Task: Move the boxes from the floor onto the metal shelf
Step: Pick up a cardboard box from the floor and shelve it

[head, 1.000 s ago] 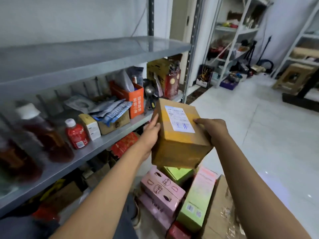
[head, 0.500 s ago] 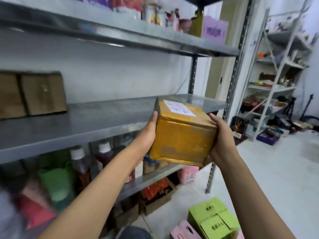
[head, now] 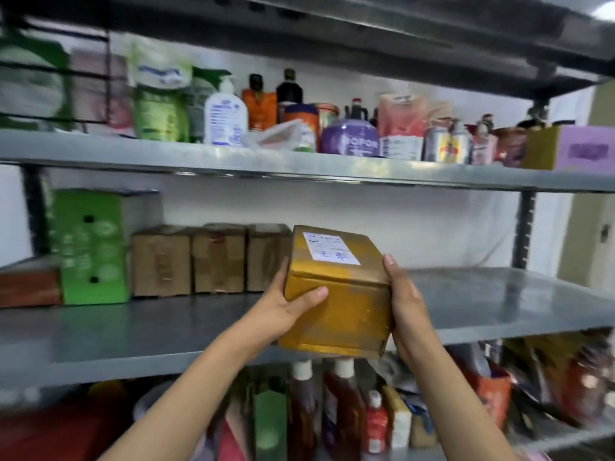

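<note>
**Box held at the middle shelf**

Grey metal shelf (head: 482, 304) spans the frame's middle. At centre we hold the yellow-brown box (head: 336, 291) at its front edge, our left hand (head: 283, 314) curled round its left side, our right hand (head: 404, 304) gripping its right side. Brown cartons (head: 189, 261) stand centre-left.

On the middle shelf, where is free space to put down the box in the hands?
The middle shelf is bare right of the yellow box, up to the right post, and along its front left edge. Its back left is crowded: three brown cartons and a green box. The upper shelf is packed.
</note>
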